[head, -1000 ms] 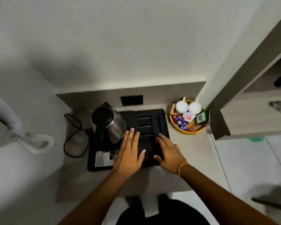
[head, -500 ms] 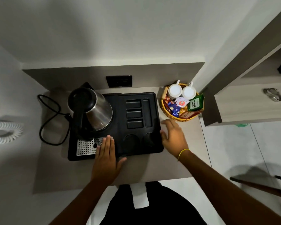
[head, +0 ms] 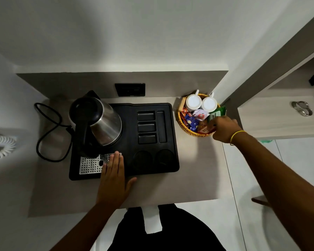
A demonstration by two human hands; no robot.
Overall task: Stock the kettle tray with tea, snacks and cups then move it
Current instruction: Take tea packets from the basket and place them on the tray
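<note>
A black kettle tray (head: 149, 147) lies on the counter, its slots and round cup wells holding nothing. A steel kettle (head: 105, 124) stands on its left half. To the right is a wicker basket (head: 181, 122) with two white cups (head: 194, 102) (head: 209, 104), a green tea packet (head: 217, 113), a red packet (head: 204, 130) and blue snack wrappers (head: 191, 121). My left hand (head: 113, 176) rests flat on the tray's front edge by the metal grille. My right hand (head: 224, 129) is curled over the packets at the basket's right side; whether it grips one is hidden.
The kettle's black cable (head: 47, 127) loops on the counter left of the tray. A black wall socket (head: 130, 89) sits behind it. A cabinet with a metal handle (head: 302, 108) stands right of the basket. A white coiled cord (head: 0, 147) hangs at far left.
My hands left the middle of the tray. The left slid to the tray's front edge. The right moved past the tray's right side and into the basket.
</note>
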